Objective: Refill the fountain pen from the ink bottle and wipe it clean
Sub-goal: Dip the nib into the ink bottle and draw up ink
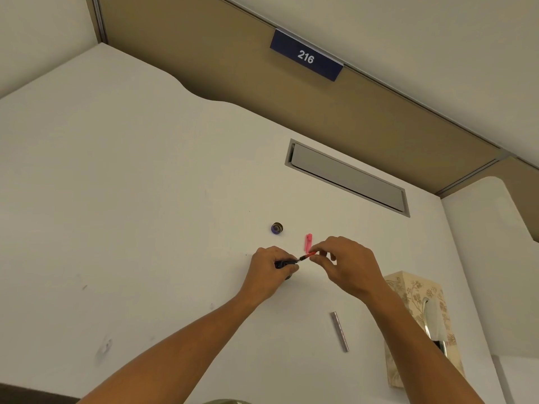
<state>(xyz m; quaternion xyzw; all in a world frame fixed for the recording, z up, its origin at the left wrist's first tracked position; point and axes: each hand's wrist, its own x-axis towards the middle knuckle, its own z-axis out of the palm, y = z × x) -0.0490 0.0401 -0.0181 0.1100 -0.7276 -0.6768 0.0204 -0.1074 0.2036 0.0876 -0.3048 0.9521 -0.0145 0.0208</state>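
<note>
My left hand (269, 271) grips a small dark ink bottle (284, 264) that stands on the white desk (145, 199); most of the bottle is hidden by my fingers. My right hand (344, 263) pinches the red end of the thin fountain pen part (306, 256), whose dark tip points into the bottle's mouth. The bottle's round cap (276, 228) lies on the desk behind my left hand. A pink pen cap (308, 242) lies just beyond my right fingers. A grey metal pen barrel (339, 331) lies on the desk nearer to me, to the right.
A floral tissue box (420, 322) with a tissue sticking out stands at the desk's right edge. A grey cable hatch (347, 177) is set into the desk at the back. A tan partition with a blue "216" sign (306, 55) rises behind.
</note>
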